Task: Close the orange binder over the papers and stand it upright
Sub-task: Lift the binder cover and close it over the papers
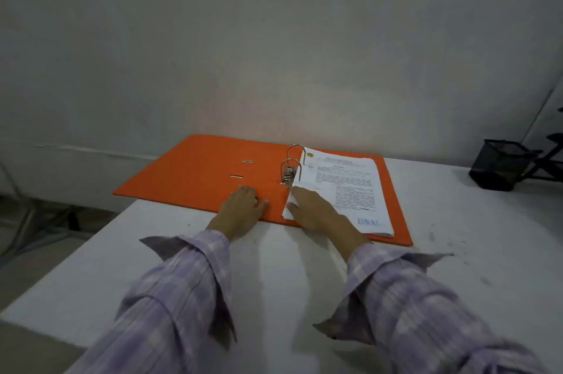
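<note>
grey wall behind a white worktop (274, 276), where the binder (198, 172) lies open against the wall, papers (350, 188) on its right half. left hand (240, 209) flat on binder, right hand (316, 209) flat on papers. black mesh cup (499, 163) far right.

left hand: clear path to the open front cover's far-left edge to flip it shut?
Probably yes. The left hand lies flat on the open orange binder, and the cover to its left is bare. The stretch looks long, and that corner overhangs the table.

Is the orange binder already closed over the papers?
No, the orange binder lies open flat, papers exposed on its right half.
</note>
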